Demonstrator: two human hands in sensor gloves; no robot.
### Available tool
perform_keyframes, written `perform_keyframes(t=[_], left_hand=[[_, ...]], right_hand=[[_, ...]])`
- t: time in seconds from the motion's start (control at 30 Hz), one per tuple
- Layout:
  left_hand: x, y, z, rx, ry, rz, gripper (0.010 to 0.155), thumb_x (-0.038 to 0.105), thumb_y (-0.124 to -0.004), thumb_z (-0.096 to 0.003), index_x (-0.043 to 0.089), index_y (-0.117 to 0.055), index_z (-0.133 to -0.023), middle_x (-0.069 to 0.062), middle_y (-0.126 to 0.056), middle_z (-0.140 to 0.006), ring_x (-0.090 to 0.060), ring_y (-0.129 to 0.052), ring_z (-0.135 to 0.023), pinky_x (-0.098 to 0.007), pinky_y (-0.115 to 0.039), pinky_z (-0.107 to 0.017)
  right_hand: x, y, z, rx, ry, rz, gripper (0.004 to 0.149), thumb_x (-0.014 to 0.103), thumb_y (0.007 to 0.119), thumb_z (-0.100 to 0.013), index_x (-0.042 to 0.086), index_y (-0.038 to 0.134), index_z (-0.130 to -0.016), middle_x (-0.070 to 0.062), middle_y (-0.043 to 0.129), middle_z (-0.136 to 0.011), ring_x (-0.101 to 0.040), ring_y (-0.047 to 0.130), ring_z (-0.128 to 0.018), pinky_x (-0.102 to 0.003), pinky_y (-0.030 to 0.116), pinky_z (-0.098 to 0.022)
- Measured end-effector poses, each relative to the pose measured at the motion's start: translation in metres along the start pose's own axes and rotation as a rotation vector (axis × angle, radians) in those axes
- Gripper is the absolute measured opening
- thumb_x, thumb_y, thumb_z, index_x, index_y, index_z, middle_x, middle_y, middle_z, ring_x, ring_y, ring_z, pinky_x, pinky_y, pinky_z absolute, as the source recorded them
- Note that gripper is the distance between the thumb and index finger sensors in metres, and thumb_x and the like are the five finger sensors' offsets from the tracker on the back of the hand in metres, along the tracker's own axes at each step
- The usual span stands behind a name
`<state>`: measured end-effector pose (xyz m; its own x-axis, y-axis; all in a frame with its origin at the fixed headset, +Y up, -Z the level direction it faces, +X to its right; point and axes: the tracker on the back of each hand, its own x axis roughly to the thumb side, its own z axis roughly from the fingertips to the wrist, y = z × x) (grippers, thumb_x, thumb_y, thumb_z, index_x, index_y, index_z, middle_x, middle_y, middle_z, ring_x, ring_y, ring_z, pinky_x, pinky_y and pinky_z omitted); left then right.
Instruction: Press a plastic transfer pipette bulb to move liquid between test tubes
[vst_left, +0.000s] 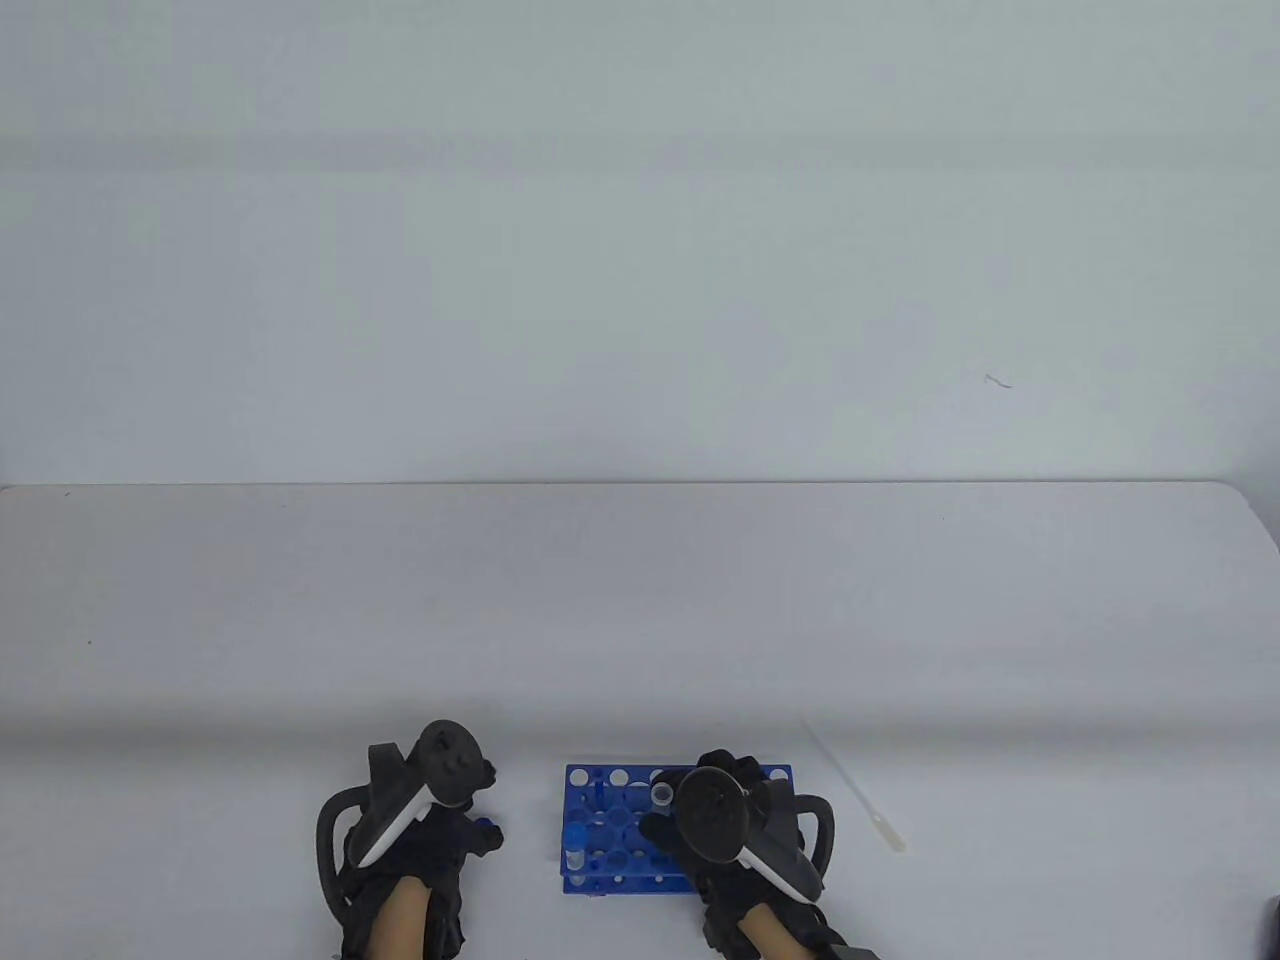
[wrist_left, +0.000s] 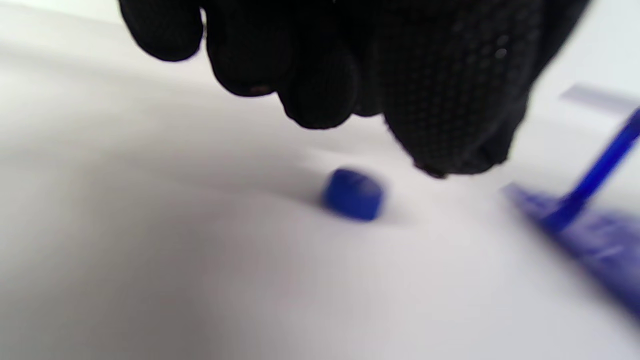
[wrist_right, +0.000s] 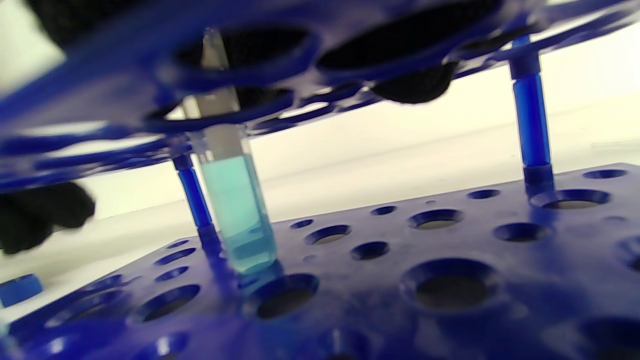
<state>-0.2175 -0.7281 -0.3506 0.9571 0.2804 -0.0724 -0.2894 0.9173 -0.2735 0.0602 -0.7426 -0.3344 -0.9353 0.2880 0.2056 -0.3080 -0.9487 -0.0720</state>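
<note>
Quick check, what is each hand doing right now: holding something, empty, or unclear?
Left hand: holds nothing; fingers hang above the blue cap on the table.
Right hand: over the blue rack; its grip cannot be told.

The rack (vst_left: 600, 800) is blue, the cap (wrist_left: 353, 194) also blue. The tube (wrist_right: 235, 210) holds turquoise liquid. Gloves are black, the tabletop (vst_left: 640, 620) white.

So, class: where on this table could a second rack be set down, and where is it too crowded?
Bare table runs from the far edge down to the blue rack, and along the left of the left hand. Crowded: the near strip, where a blue cap lies by the left hand, the right hand covers the rack, and the pipette lies just right.
</note>
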Motion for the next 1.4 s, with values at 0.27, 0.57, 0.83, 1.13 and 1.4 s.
perform_keyframes(t=[0.27, 0.57, 0.83, 1.13, 1.4], left_hand=[[0.029, 0.015, 0.014, -0.139, -0.340, 0.191, 0.089, 0.050, -0.090, -0.0345, 0.043, -0.048, -0.113, 0.005, -0.062, -0.108, -0.020, -0.060, -0.090, -0.050, -0.054, -0.077], [0.036, -0.017, -0.001, -0.281, -0.289, 0.139, 0.072, 0.048, -0.089, -0.0354, 0.045, -0.065, -0.103, 0.006, -0.071, -0.096, -0.019, -0.066, -0.081, -0.050, -0.058, -0.074], [0.033, -0.023, -0.004, -0.240, -0.303, 0.220, 0.068, 0.047, -0.091, -0.0335, 0.046, -0.069, -0.098, 0.007, -0.073, -0.093, -0.018, -0.068, -0.079, -0.050, -0.060, -0.073], [0.034, -0.032, -0.008, -0.291, -0.310, 0.253, 0.052, 0.045, -0.090, -0.0340, 0.051, -0.079, -0.084, 0.007, -0.074, -0.091, -0.018, -0.068, -0.078, -0.051, -0.059, -0.074], [0.033, -0.032, -0.008, -0.302, -0.297, 0.285, 0.052, 0.045, -0.091, -0.0321, 0.052, -0.079, -0.082, 0.007, -0.076, -0.090, -0.018, -0.069, -0.077, -0.051, -0.059, -0.074]], right_hand=[[0.000, 0.000, 0.000, 0.003, -0.002, -0.002, 0.048, 0.051, 0.087, -0.031, 0.030, 0.084, -0.074, 0.002, 0.082, -0.063, -0.026, 0.083, -0.057, -0.046, 0.069, -0.047], [0.000, 0.000, 0.000, 0.003, -0.002, -0.002, 0.048, 0.051, 0.087, -0.031, 0.030, 0.084, -0.074, 0.002, 0.081, -0.063, -0.026, 0.083, -0.057, -0.046, 0.069, -0.047], [0.000, 0.000, 0.000, 0.003, -0.003, 0.000, 0.048, 0.051, 0.086, -0.031, 0.030, 0.084, -0.074, 0.002, 0.081, -0.063, -0.026, 0.083, -0.057, -0.046, 0.069, -0.047], [0.000, 0.000, 0.000, 0.002, -0.004, 0.000, 0.048, 0.051, 0.086, -0.031, 0.030, 0.084, -0.074, 0.002, 0.081, -0.063, -0.026, 0.083, -0.058, -0.046, 0.069, -0.047], [-0.003, -0.009, 0.000, 0.123, -0.008, -0.121, 0.067, 0.050, 0.086, -0.032, 0.017, 0.076, -0.089, -0.009, 0.077, -0.077, -0.034, 0.078, -0.067, -0.052, 0.064, -0.052]])
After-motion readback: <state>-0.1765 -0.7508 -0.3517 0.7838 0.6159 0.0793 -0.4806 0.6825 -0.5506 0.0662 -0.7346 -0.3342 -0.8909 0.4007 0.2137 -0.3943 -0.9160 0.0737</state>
